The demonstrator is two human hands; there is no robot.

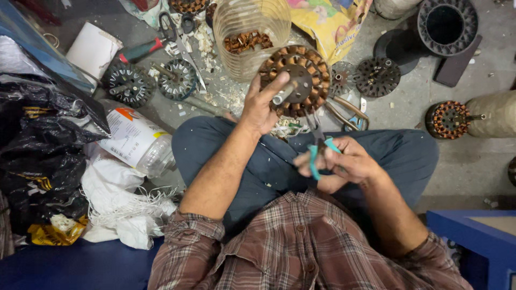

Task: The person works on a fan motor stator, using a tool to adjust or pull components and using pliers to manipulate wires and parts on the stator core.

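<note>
Arms reach out over crossed legs. Left hand (262, 107) is raised, gripping one round copper-wound motor core (296, 80) by its middle, just near the clear jar (248, 32). Right hand (346, 164) sits lower, clenched on one teal-handled pliers (317, 153).

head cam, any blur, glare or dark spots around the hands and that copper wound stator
Head view: the wound stator in the left hand is sharp, its copper coils distinct; the right hand with the teal-handled pliers looks slightly soft; light is even and flat, no hard shadows; mild sheen on the black plastic bag at the left edge, where detail sinks into dark.
</note>
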